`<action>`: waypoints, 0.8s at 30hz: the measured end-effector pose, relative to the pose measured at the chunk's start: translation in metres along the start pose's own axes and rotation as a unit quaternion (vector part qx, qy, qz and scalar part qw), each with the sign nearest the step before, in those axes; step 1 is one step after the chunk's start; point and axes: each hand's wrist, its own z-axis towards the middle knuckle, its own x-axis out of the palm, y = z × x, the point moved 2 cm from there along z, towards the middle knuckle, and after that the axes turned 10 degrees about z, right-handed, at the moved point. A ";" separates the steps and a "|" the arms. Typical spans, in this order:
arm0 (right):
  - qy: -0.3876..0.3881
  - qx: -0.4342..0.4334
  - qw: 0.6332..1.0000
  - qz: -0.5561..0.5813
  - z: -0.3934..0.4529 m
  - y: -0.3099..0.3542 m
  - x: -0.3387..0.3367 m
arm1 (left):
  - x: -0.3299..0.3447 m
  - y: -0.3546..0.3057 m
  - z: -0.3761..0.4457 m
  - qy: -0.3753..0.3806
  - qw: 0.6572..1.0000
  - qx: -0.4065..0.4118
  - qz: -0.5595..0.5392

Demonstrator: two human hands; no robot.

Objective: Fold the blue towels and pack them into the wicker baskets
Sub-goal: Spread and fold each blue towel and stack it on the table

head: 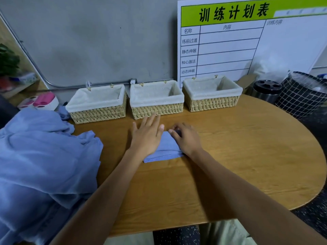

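A small folded blue towel (pixel 165 149) lies on the wooden table (pixel 238 156), just in front of the middle basket. My left hand (pixel 147 134) lies flat on the towel's left part with fingers spread. My right hand (pixel 185 137) rests on its right side, fingertips curled and pinching the far edge. Three wicker baskets with cream liners stand in a row along the wall: left basket (pixel 99 113), middle basket (pixel 157 108), right basket (pixel 212 102). All three look empty. A heap of unfolded blue towels (pixel 40 156) covers the table's left end.
A white planning board with a green header (pixel 238 41) leans on the wall behind the right basket. A pink and white object (pixel 42 101) sits at the far left. A metal bin (pixel 267 91) and a checked fabric basket (pixel 300 96) stand beyond the table's right edge.
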 end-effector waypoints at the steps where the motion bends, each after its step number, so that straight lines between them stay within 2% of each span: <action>1: 0.002 0.003 1.000 0.000 0.002 0.001 0.001 | 0.002 -0.005 0.006 0.013 1.000 0.003 -0.013; 5: 0.005 0.030 0.999 -0.016 0.005 -0.001 -0.001 | 0.023 -0.003 0.010 0.056 0.996 -0.038 -0.056; 11: -0.017 0.038 0.999 -0.014 0.001 -0.006 -0.001 | 0.028 0.002 0.004 0.049 0.995 -0.077 -0.049; 18: -0.023 0.071 0.996 -0.044 -0.008 0.000 -0.008 | 0.033 0.015 -0.016 0.030 0.987 -0.123 -0.101; 24: -0.036 0.100 0.994 -0.011 -0.006 0.008 -0.007 | 0.036 0.026 -0.022 -0.002 0.984 -0.150 -0.099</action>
